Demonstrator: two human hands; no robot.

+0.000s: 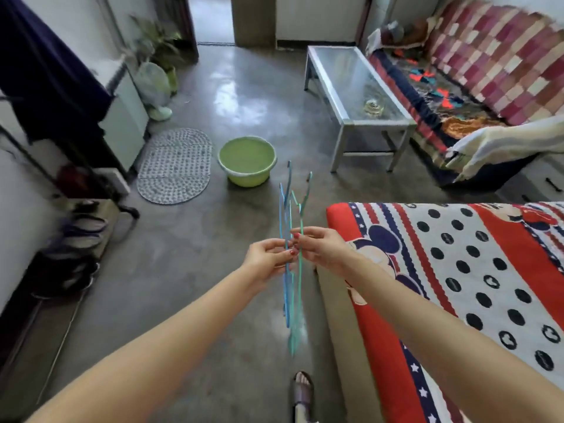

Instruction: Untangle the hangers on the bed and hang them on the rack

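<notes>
Both my hands hold a bunch of thin plastic hangers out in front of me, above the floor and just left of the bed (476,270). My left hand (268,257) pinches the blue hangers (285,288). The teal hangers (300,209) are pinched by my right hand (320,245). I see the hangers edge-on, hooks pointing away, lower ends blurred. The clothes rack (39,154) stands at the far left with a dark blue garment (45,65) draped on it.
A green basin (247,161) and an oval mat (175,164) lie on the concrete floor ahead. A glass-topped table (357,87) and a sofa (476,65) stand at the right rear. Shoes (76,239) sit at the left under the rack. My sandalled foot (303,389) is below.
</notes>
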